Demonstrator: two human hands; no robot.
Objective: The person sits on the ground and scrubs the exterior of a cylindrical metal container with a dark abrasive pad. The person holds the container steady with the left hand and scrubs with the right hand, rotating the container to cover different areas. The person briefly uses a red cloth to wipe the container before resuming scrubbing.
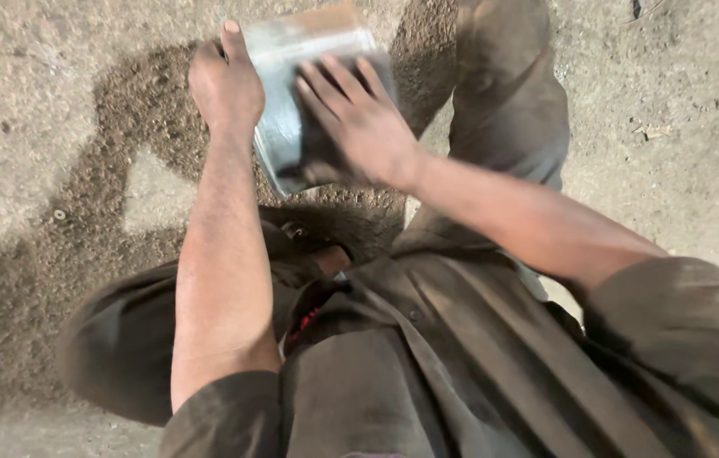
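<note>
- A person bends over dusty ground, seen from a head-worn camera looking straight down; both bare forearms reach toward the upper middle of the frame.
- The left hand grips the left edge of a grey metal block, fingers curled round the far side and the thumb pointing up along its upper-left corner.
- The right hand lies flat on the block's near face, fingers spread and pointing toward the upper left; it presses on the surface rather than closing round it.
- The block sits between the two hands in the upper centre of the frame, held off the ground as far as can be judged; its long axis appears to run from the upper right down to the lower left, though motion blur softens its edges.
- A reddish-brown strip shows along the block's top edge; what it is cannot be told.
- Both hands touch the block, so neither is nearer; the left one carries its side, the right one covers its face.
- A trouser leg in dull grey cloth stands just right of the block, and a dark shirt fills the lower half of the frame.
- A dark patch of damp or shadowed soil spreads across the ground at the left, below and beside the left hand.
</note>
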